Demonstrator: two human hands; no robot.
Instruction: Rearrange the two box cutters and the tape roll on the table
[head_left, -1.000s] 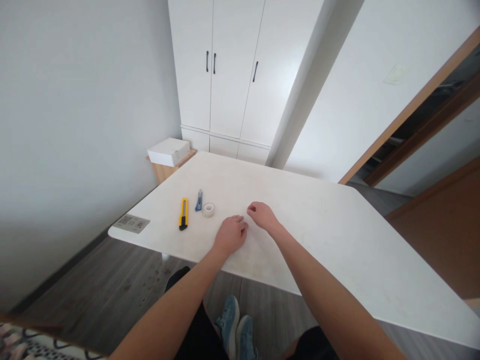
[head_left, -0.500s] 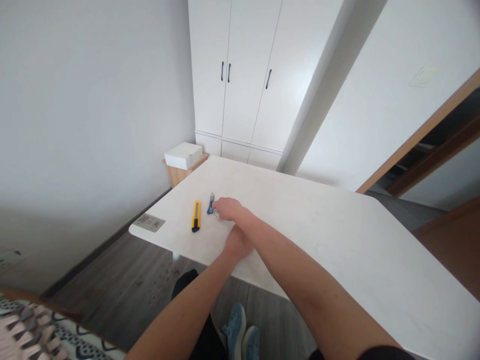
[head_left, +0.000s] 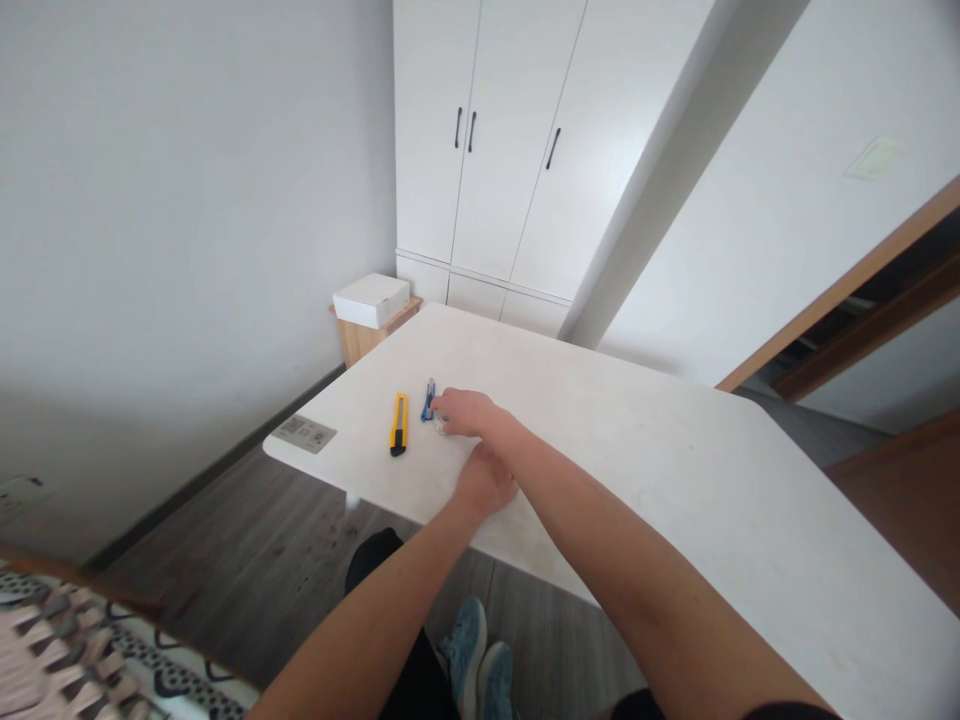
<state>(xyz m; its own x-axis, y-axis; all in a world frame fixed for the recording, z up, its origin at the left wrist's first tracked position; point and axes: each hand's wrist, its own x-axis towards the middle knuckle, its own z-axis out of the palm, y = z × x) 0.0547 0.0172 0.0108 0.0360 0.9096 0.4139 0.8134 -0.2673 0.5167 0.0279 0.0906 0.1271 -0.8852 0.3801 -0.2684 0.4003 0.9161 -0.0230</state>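
My right hand reaches across my left wrist area, its fingers curled down over a clear ring that looks like a roll of tape. Beside those fingertips lies a small blue utility knife, almost touching them. A yellow utility knife with a black end rests farther left, apart from both hands. My left hand is low over the table, below the right forearm. Its fingers are mostly hidden, so what they hold does not show.
The white table carries a grey printed label at its left corner. Behind it stands a white box on a wooden stand. A white wardrobe is at the back. A patterned cloth is at lower left.
The whole view has shifted slightly, with the table items a little higher and to the right. Both hands keep nearly the same pose and place by the ring.
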